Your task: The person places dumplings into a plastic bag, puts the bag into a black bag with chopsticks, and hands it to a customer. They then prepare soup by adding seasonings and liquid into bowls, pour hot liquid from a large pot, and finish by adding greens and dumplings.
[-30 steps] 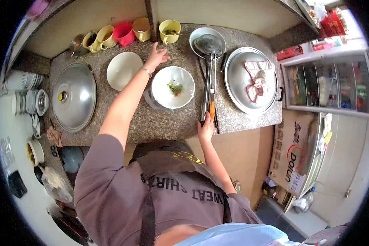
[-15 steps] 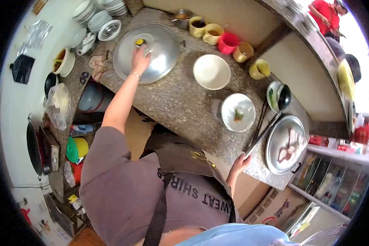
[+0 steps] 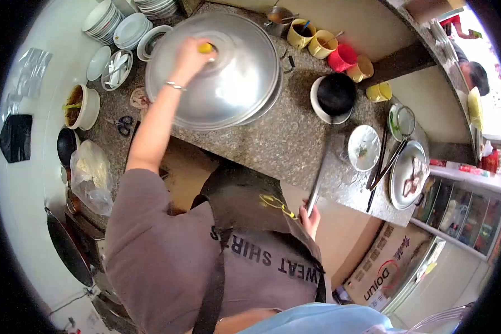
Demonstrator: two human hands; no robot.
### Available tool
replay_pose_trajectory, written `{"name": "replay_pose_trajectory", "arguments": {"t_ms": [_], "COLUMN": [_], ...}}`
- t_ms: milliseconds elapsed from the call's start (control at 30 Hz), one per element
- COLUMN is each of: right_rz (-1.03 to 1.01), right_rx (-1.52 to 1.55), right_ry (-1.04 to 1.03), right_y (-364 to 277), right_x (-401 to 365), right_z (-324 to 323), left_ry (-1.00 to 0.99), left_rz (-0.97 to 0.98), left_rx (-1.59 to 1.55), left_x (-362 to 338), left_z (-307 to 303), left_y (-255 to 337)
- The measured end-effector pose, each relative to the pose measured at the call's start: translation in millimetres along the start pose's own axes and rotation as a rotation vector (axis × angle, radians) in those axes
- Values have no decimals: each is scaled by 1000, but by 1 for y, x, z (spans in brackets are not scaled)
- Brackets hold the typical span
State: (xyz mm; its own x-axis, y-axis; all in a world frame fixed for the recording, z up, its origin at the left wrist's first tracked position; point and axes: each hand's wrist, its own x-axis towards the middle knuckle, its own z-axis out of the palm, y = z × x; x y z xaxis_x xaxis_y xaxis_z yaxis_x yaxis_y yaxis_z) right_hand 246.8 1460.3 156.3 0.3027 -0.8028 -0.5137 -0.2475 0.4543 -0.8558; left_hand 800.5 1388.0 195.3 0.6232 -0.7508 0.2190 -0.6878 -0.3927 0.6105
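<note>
Head view, upper middle: my left hand (image 3: 190, 57) grips the yellow knob (image 3: 207, 48) of the wide steel lid (image 3: 236, 83). It looks stiff and likely slippery, so the knob is the best hold. Lower down, my right hand (image 3: 310, 218) clasps a ladle handle (image 3: 318, 178).

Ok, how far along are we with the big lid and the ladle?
Done: the small bowl holds herbs on the counter. In hand: the left hand grips the yellow knob of the big lid, which looks tilted up; the right hand holds the ladle over the white bowl. Left: nothing is ladled into the small bowl yet.
</note>
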Motion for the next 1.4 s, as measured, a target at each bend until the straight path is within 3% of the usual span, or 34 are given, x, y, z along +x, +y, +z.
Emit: {"name": "replay_pose_trajectory", "arguments": {"t_ms": [33,100,167,200,267,367,433,467,733,1033,1167,1233,1400], "right_rz": [23,11,-52,-131,-43,32,79,168,400,389,335,463,590], "right_rx": [-27,-95,-251,-182,-293,-180,-191,-53,-1,-183,-189,84,281], "right_ry": [-17,-143,-231,-198,-297,-385,-261,-386,-296,-269,-383,-443,-382], "right_y": [-11,2,-24,-33,-59,-58,-65,-60,-62,-41,-26,-24,-46], "right_x": [11,54,97,119,171,227,243,264,310,333,340,340,301], "right_z": [22,47,89,114,152,205,235,238,287,340,354,354,337], "left_ry": [-22,42,6,3,64,154,198,219,335,406,391,379,368], "left_rz": [-28,46,-65,-164,-217,-291,-335,-363,-506,-590,-610,-616,-585], "left_rx": [50,100,35,-7,-21,1,41,95,153,147,170,150,157], "left_x": [-4,-16,-42,-58,-96,-154,-181,-196,-276,-308,-311,-312,-308], "left_z": [-46,-107,-159,-177,-201,-229,-245,-253,-271,-270,-273,-273,-271], "left_y": [18,0,-8,-16,-43,-80,-87,-86,-118,-126,-120,-119,-116]}}
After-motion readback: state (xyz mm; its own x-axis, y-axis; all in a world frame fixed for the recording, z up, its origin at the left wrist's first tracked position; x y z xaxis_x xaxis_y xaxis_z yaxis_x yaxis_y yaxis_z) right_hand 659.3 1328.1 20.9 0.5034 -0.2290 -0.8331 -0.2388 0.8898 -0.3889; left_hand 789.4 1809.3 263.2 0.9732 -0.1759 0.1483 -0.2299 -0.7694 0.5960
